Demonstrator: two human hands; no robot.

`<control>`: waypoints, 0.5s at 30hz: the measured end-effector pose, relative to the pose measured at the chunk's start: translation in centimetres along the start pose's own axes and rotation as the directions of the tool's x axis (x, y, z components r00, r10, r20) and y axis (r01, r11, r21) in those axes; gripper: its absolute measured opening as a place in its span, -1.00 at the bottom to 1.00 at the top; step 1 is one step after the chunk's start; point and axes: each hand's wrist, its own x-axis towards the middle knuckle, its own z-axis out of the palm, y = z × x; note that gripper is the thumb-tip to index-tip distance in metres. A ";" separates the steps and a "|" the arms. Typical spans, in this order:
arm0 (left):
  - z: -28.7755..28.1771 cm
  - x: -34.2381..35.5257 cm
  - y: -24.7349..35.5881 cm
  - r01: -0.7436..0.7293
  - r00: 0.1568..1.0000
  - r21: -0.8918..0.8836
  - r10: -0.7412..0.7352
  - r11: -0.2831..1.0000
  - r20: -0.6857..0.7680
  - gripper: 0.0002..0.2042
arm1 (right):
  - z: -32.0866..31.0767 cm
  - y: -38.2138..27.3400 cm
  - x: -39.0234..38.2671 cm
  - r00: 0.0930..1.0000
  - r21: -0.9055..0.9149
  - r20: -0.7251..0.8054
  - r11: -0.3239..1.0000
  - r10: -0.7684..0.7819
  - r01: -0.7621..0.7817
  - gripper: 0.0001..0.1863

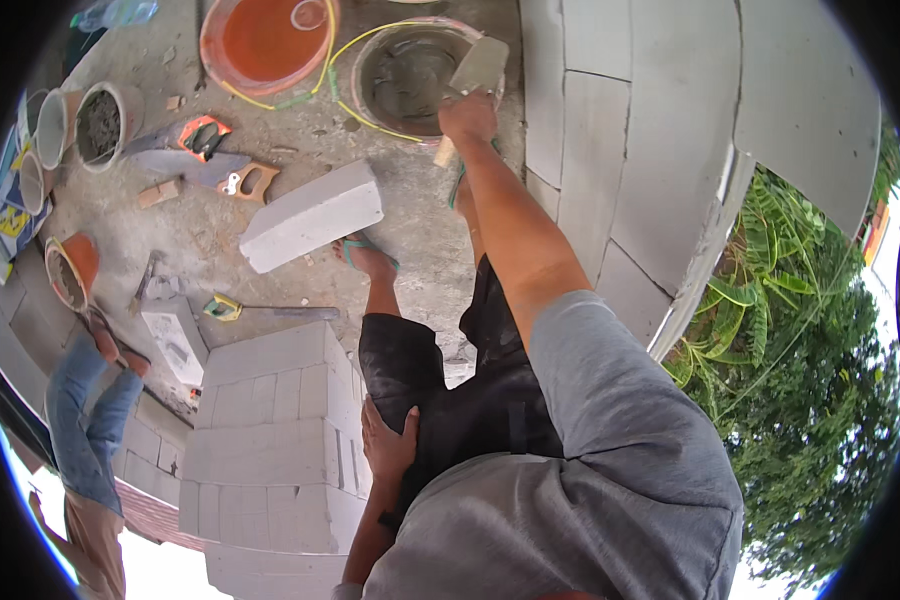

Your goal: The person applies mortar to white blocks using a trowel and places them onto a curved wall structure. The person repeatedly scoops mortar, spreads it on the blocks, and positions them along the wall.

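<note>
My right hand [467, 118] is wrapped round the pale handle of a trowel [482, 65]. Its flat, mortar-smeared blade is over the right side of a bucket [362, 62] of wet grey mortar [410, 78]. The bucket has a yellow wire handle with a green grip. My left hand [388, 440] lies on my black-clad left thigh, thumb apart from the fingers, with nothing seen in it. A long white block [315, 215] rests on the concrete ground beside my left foot.
A tub [270, 45] of reddish water stands left of the mortar. Handsaws [248, 181] and several buckets [100, 125] are farther left. Stacked blocks [260, 440] rise at my left, a block wall [595, 150] at my right. Another person [85, 420] stands at far left.
</note>
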 end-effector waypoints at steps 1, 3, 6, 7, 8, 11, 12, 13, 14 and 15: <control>-0.6 -0.4 -1.0 -0.016 1.000 -0.016 0.016 1.000 -0.005 -0.03 | -0.7 0.3 -1.4 0.998 0.001 0.036 0.999 -0.052 0.052 -0.36; -1.1 -0.2 -3.5 -0.067 0.997 -0.029 0.066 0.997 -0.033 -0.06 | -0.8 1.0 -3.8 0.954 0.061 -0.088 0.954 -0.286 0.292 -0.41; 0.2 -1.1 -6.0 -0.055 0.998 -0.097 0.051 0.994 -0.046 -0.13 | -2.0 3.6 -9.8 0.858 0.108 0.073 0.859 -0.509 0.501 -0.58; 0.7 -1.7 -6.7 -0.040 0.998 -0.137 0.034 0.990 -0.045 -0.15 | -2.6 4.0 -12.7 0.869 0.122 0.167 0.884 -0.466 0.451 -0.62; 0.2 -2.4 -7.5 -0.040 0.999 -0.176 0.033 0.984 -0.041 -0.16 | -1.9 7.1 -14.2 0.812 0.077 0.196 0.834 -0.550 0.546 -0.61; 0.9 -4.1 -9.8 -0.028 0.999 -0.298 0.016 0.954 -0.045 -0.20 | -5.4 10.5 -22.0 0.801 0.026 0.413 0.885 -0.434 0.466 -0.66; 1.7 -4.6 -11.0 -0.051 0.996 -0.314 0.024 0.948 -0.089 -0.24 | -6.7 12.7 -23.8 0.776 0.000 0.433 0.861 -0.458 0.509 -0.64; 1.2 -5.5 -11.7 -0.038 0.997 -0.414 0.007 0.909 -0.077 -0.28 | -8.2 14.1 -25.7 0.751 0.039 0.487 0.870 -0.446 0.492 -0.64; 1.6 -6.1 -12.7 -0.055 0.992 -0.478 -0.007 0.877 -0.126 -0.30 | -8.4 17.0 -26.1 0.755 0.065 0.492 0.883 -0.433 0.465 -0.65; 2.8 -6.0 -14.1 -0.091 0.991 -0.566 0.018 0.819 -0.134 -0.31 | -10.2 18.8 -26.5 0.728 0.085 0.525 0.878 -0.441 0.471 -0.68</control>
